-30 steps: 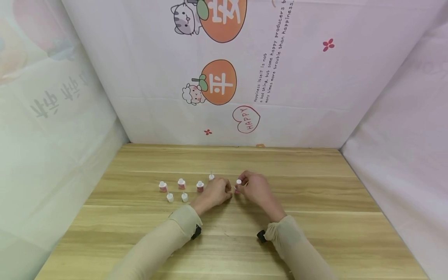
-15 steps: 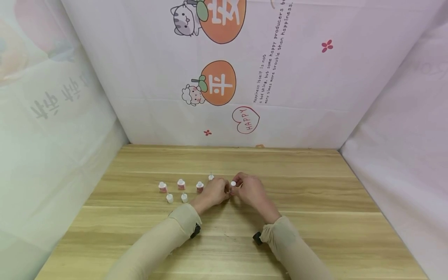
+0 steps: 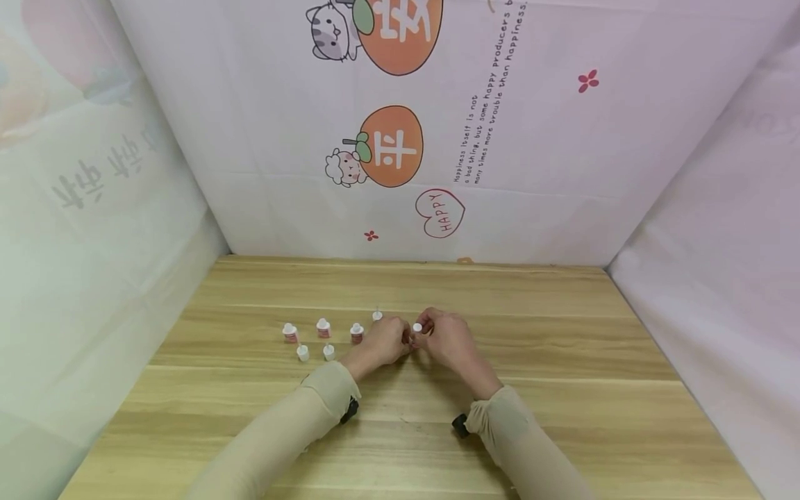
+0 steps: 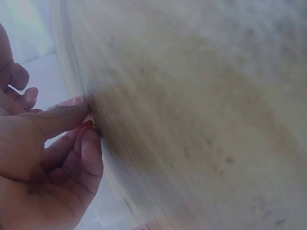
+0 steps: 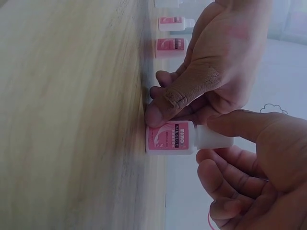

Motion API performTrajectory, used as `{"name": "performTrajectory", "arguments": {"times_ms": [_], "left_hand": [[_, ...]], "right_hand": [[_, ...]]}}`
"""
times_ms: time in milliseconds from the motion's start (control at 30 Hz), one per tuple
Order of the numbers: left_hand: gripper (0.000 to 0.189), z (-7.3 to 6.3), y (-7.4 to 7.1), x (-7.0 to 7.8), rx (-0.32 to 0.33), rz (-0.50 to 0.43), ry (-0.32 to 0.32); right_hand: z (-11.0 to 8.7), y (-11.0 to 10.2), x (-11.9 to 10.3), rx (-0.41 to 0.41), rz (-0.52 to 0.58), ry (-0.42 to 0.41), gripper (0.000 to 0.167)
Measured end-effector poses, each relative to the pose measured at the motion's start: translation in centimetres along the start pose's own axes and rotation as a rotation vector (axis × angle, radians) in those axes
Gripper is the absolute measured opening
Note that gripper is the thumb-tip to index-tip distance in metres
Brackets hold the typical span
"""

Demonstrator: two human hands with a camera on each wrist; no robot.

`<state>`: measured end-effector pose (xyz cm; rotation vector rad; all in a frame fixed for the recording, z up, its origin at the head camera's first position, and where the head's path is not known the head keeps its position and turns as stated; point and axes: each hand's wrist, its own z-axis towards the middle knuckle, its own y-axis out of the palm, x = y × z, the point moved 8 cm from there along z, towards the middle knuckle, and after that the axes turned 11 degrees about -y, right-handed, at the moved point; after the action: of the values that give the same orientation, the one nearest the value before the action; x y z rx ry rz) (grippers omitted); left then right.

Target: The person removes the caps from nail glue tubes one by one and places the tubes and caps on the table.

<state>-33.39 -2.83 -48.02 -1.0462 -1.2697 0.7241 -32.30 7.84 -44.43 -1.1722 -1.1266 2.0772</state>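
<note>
A small nail glue bottle [image 5: 170, 139] with a pink label stands on the table between the two hands. My left hand [image 3: 387, 339] grips its body low down, thumb across the label's edge. On its white cap [image 5: 214, 139], the thumb and fingers of my right hand [image 3: 451, 339] pinch from the side. In the left wrist view the bottle is mostly hidden behind the fingers. Left of my left hand, similar bottles [image 3: 323, 328] stand in a row. Loose white caps with thin upright applicators [image 3: 329, 353] lie around them.
Another loose cap [image 3: 377, 316] stands just behind my left hand, close to its knuckles. The wood-grain table [image 3: 562, 333] meets a printed white cloth [image 3: 531, 208] at the back, with cloth walls on both sides.
My right hand has brought the bottle left to my left hand, which now grips its body. Over the last half second both hands have stayed almost still.
</note>
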Motion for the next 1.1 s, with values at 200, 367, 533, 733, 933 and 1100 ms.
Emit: {"name": "performTrajectory", "arguments": {"times_ms": [200,367,533,733,933,1100], "left_hand": [[0.011,0.00,-0.08,0.00,0.007,-0.005,0.000],[0.013,-0.01,-0.16,0.05,0.006,-0.004,0.004],[0.014,0.01,-0.20,0.03,0.005,-0.015,0.000],[0.014,-0.02,-0.17,-0.09,-0.004,-0.025,-0.013],[0.013,0.01,-0.19,-0.13,-0.015,-0.038,-0.022],[0.013,-0.02,-0.08,-0.09,-0.017,-0.033,-0.016]], "right_hand": [[0.00,-0.14,-0.33,0.004,-0.011,-0.024,0.018],[0.05,-0.13,-0.37,-0.002,-0.013,-0.035,0.017],[0.13,-0.27,-0.50,0.000,-0.013,-0.057,0.016],[0.06,-0.22,-0.25,-0.024,-0.008,-0.023,0.016],[0.01,-0.12,-0.08,-0.042,-0.007,-0.006,0.017],[0.01,0.04,-0.05,-0.046,-0.013,-0.018,0.015]]}}
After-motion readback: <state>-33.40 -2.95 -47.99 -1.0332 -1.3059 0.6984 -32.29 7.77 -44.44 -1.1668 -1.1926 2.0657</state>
